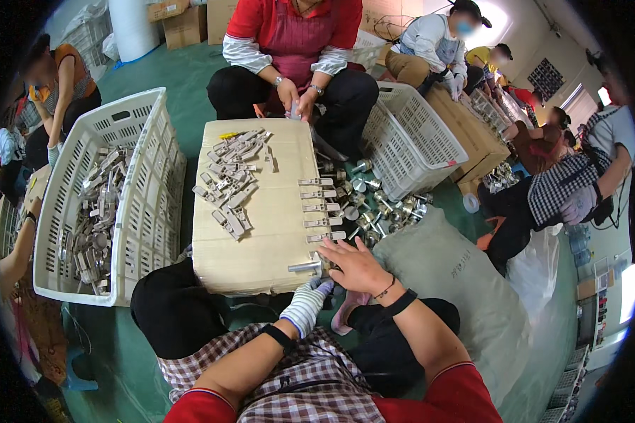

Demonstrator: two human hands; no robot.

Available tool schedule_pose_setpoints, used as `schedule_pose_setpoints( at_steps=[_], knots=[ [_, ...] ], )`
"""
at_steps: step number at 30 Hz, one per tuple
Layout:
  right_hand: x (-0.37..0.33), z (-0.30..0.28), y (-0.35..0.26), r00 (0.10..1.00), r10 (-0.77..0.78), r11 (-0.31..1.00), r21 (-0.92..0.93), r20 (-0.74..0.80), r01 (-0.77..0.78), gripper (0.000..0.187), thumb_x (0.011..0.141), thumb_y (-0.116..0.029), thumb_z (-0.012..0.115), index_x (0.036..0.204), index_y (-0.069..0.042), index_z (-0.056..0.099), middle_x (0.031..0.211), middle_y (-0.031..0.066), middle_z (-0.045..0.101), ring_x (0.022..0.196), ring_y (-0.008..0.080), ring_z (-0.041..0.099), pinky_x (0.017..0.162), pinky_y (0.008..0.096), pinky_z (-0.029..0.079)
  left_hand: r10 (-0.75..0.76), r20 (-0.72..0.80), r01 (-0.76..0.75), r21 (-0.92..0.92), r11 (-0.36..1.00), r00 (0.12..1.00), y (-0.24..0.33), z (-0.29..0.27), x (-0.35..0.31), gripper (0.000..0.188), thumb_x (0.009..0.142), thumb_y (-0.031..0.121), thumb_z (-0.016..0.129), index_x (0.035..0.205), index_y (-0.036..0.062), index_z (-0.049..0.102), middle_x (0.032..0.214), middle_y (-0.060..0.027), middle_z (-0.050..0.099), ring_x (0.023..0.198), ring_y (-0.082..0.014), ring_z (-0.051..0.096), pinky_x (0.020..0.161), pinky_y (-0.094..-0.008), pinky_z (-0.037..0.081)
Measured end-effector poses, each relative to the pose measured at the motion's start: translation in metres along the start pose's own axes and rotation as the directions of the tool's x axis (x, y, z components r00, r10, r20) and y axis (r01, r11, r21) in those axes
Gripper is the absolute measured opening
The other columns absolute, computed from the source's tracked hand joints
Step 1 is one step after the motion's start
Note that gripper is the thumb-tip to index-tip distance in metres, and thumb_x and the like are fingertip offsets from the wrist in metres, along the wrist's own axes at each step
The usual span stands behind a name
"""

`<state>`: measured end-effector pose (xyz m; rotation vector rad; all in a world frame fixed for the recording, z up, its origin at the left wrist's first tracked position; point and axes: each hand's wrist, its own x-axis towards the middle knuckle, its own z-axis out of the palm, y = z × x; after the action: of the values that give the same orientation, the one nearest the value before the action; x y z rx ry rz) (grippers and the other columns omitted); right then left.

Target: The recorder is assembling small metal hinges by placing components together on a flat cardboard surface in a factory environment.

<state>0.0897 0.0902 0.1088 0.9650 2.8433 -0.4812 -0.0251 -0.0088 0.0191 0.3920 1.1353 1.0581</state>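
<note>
In front of me stands a box covered in cream sheeting (261, 266). My left hand (306, 304), in a striped glove, is at its near right edge, fingers closed; what they hold is hidden. Just above it, my right hand (358, 268) is bare, palm down, fingers spread. A metal piece with a rod (303, 267) points left beside the right hand; its other end is partly covered. Several grey metal clips (317, 207) lie in a row along the box's right edge. More clips (231, 169) lie piled on the box's far left part.
A white crate (152, 190) of clips stands left. Round-headed metal parts (377, 211) are heaped right of the box, near a pale sack (458, 282). Another white crate (420, 141) stands beyond. Opposite sits a co-worker (289, 63), hands at the box's far edge; other people work around.
</note>
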Motion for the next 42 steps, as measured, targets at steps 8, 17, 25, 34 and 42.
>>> schedule_pose_setpoints(
  at_steps=[8,17,25,34,42],
  knots=[
    [0.001,0.000,0.002,1.000,0.001,1.000,-0.007,0.017,-0.001,0.067,0.075,-0.007,0.048,0.139,-0.017,0.035,0.147,0.0079,0.030,0.132,0.0313,0.033,0.108,0.0548,0.018,0.026,0.021,-0.024,-0.057,0.998,0.999,0.018,0.012,-0.010,0.026,0.092,0.020,0.055,0.109,0.0012,0.058,0.092,-0.0049,0.063,0.078,-0.0120,0.057,0.070,-0.0253,0.045],
    [-0.002,0.003,0.001,1.000,-0.020,1.000,0.019,-0.019,0.021,0.076,0.073,-0.023,0.067,0.140,-0.018,0.032,0.147,0.0067,0.029,0.132,0.0304,0.034,0.108,0.0550,0.018,0.528,-0.403,-0.497,0.187,0.847,0.748,0.084,-0.015,-0.030,0.026,0.093,0.015,0.050,0.112,-0.0025,0.056,0.096,-0.0123,0.063,0.090,-0.0160,0.057,0.083,-0.0279,0.045],
    [-0.002,0.011,0.000,0.997,-0.003,0.998,0.065,-0.076,0.007,0.071,0.073,-0.020,0.070,0.136,-0.016,0.037,0.145,0.0056,0.033,0.124,0.0224,0.044,0.103,0.0608,0.023,0.513,0.140,-0.310,0.914,0.261,0.847,0.098,-0.040,-0.024,0.028,0.088,0.014,0.053,0.111,0.0002,0.058,0.101,-0.0235,0.062,0.095,-0.0377,0.059,0.085,-0.0404,0.046],
    [-0.002,0.014,0.002,0.993,-0.023,0.999,0.036,-0.118,0.027,0.070,0.073,-0.019,0.071,0.135,-0.018,0.039,0.143,0.0023,0.037,0.121,0.0203,0.047,0.103,0.0601,0.025,0.319,0.289,-0.297,0.955,-0.026,0.902,0.104,-0.015,-0.029,0.047,0.082,0.040,0.059,0.110,0.0020,0.055,0.098,-0.0225,0.061,0.092,-0.0362,0.059,0.080,-0.0426,0.048],
    [0.001,0.014,0.005,0.993,-0.050,0.998,-0.038,-0.103,0.047,0.071,0.071,-0.005,0.063,0.136,-0.017,0.038,0.144,0.0032,0.035,0.121,0.0210,0.047,0.103,0.0600,0.025,0.357,0.288,-0.281,0.957,-0.072,0.889,0.099,-0.013,-0.019,0.063,0.079,0.060,0.055,0.099,0.0001,0.059,0.084,-0.0201,0.065,0.078,-0.0340,0.064,0.071,-0.0404,0.051]
  ],
)
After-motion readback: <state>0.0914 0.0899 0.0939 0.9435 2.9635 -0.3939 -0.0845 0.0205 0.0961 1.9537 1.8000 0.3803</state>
